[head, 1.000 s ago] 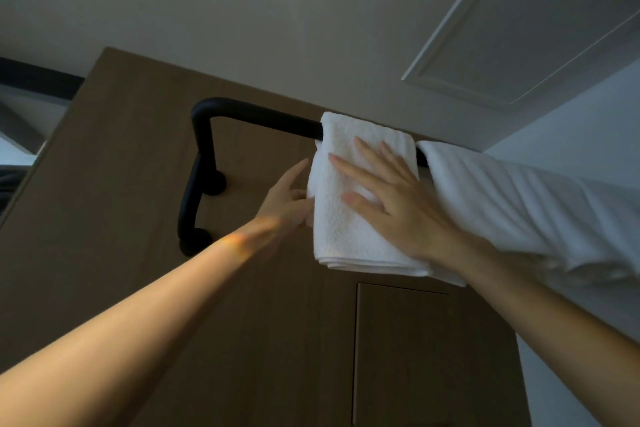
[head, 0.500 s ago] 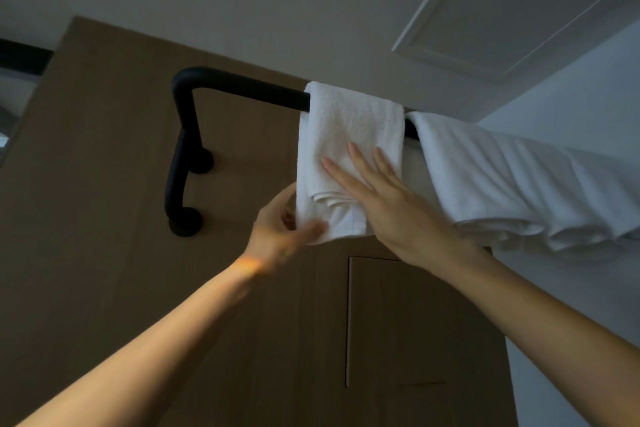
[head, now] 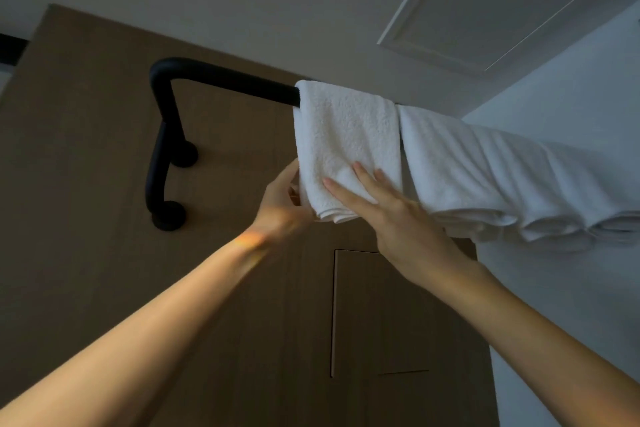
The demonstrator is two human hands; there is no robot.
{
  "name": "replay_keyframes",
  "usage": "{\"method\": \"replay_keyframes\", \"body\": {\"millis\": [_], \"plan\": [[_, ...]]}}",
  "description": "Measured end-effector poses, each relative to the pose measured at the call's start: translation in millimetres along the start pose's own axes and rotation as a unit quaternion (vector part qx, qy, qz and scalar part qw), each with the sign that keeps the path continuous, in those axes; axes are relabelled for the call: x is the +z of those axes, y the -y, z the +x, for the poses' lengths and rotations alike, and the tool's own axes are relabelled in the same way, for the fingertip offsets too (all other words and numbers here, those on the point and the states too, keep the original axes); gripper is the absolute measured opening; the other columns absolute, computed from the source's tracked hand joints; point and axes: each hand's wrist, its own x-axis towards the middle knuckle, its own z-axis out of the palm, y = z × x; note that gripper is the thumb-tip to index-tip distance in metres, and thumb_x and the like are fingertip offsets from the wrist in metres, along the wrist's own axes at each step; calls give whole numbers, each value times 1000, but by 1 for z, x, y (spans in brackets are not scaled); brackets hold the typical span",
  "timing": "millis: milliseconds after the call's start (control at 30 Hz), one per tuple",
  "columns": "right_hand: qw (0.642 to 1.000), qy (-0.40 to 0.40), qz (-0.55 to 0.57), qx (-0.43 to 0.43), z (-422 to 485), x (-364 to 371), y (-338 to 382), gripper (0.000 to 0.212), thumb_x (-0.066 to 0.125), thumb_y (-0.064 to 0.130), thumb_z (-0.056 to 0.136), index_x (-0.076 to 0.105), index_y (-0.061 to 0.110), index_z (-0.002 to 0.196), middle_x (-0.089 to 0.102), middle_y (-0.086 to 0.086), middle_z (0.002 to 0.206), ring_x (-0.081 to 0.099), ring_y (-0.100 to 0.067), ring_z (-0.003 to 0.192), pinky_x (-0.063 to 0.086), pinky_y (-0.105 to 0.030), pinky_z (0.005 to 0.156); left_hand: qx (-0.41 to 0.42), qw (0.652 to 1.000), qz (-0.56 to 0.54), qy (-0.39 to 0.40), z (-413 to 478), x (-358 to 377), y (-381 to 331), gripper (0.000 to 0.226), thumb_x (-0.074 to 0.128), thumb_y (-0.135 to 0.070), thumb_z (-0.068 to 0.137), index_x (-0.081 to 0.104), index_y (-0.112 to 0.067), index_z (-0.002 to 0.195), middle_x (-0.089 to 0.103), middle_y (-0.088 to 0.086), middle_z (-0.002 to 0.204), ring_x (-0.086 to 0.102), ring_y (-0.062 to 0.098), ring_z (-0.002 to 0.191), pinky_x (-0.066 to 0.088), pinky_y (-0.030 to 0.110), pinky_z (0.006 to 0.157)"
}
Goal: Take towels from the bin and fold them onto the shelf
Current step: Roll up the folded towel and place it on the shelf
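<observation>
A small folded white towel [head: 346, 135] hangs over the black rail [head: 228, 80] of a wall-mounted rack, seen from below. My left hand [head: 280, 204] reaches up behind the towel's lower left edge, its fingers partly hidden by the cloth, and touches that edge. My right hand [head: 391, 218] lies flat with fingers spread against the front of the towel near its bottom fold. To the right on the same rail hang larger white towels [head: 502, 177], folded over in several bunches.
The rack is fixed to a brown wooden wall panel [head: 86, 184] with a small rectangular hatch [head: 381, 312] below the towels. A white wall [head: 571, 305] stands at the right. Overhead is the ceiling with a framed access panel [head: 502, 7].
The view tilted and the hanging part of the small towel looks shorter than a second ago. My left hand moved from the towel's side to its lower left edge; my right hand slid down to the bottom.
</observation>
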Motion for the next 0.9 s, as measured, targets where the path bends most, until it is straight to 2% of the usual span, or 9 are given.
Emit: {"method": "replay_keyframes", "body": {"millis": [100,200,367,433,533,600,633,733,900], "plan": [[1000,-9,8,27,-2,2,1,102,35,-18,89,-5,55,147,-11,10,162,-7,-21,150,19,-41,117,-10,1000,-7,10,-2,3,-1,53,65,4,86,51,-43,106,62,-2,90,61,1,74,47,8,60],[999,-13,15,39,-2,2,5,103,35,-19,88,-4,56,146,-11,10,162,-6,-21,150,17,-43,117,-36,999,-20,25,-4,-6,0,59,68,0,84,50,-34,128,63,0,86,62,-3,67,48,9,60],[998,-25,8,51,-8,1,12,104,35,-21,87,-3,54,148,-13,13,161,-9,-18,150,19,-45,117,-67,996,-51,-4,-14,-8,-1,68,72,-5,82,45,-25,142,67,2,96,66,-1,75,49,9,63],[998,-29,6,55,-13,1,12,100,37,-19,89,1,53,149,-10,14,162,-8,-15,150,17,-47,118,-64,997,-39,-5,-20,-9,-2,66,71,-11,85,42,-25,144,66,1,107,65,3,90,51,9,66],[997,-52,18,46,-24,-2,14,79,42,-4,97,14,47,151,6,12,163,2,-12,150,22,-48,119,-47,999,-13,7,-31,-16,-5,63,68,-22,88,41,-25,145,64,-2,121,62,6,106,53,16,84],[996,-76,25,34,-35,-5,17,65,46,8,99,23,40,151,17,8,161,11,-13,149,26,-47,118,-34,999,22,6,-42,-22,-8,58,65,-25,90,43,-26,143,65,-5,121,62,3,108,49,10,85],[995,-89,25,31,-40,-7,19,61,48,11,99,28,36,151,23,6,160,16,-14,148,28,-47,117,-31,999,37,0,-48,-26,-8,55,64,-26,90,45,-27,142,65,-7,121,61,4,109,49,13,88],[992,-112,28,41,-60,-12,29,57,52,16,96,36,31,148,34,3,155,28,-16,145,33,-47,114,-23,998,65,-14,-70,-33,-7,50,62,-26,91,48,-31,140,62,-12,124,58,5,113,47,28,98],[996,-82,11,44,-103,-15,53,57,57,17,94,41,28,147,41,3,151,38,-20,139,33,-42,114,22,990,136,-16,-114,-32,-5,46,60,-27,93,50,-31,138,60,-11,125,56,4,114,46,27,97]]}}
